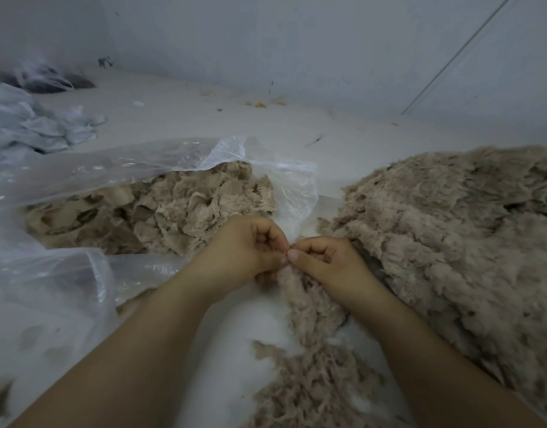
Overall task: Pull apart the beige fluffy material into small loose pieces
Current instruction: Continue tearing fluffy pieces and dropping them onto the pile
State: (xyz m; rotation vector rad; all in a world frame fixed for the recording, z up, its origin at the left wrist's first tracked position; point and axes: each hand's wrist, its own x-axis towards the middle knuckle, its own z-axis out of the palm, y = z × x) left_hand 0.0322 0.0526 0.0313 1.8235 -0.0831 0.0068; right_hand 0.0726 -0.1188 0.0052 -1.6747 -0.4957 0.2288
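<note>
Crumpled white cloth (34, 125) lies far left, by the grey wall (297, 41).

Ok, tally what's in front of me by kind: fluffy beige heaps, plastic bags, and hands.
Beige fluffy heaps: 2, one in the clear bag, one loose at right
Plastic bags: 2, clear bag, crumpled pale bag
Hands: 2, left, right
Total: 6

Left hand (250, 251) and right hand (324, 261) fingertip to fingertip, fingers curled and pinching, bare forearms converging.
</note>
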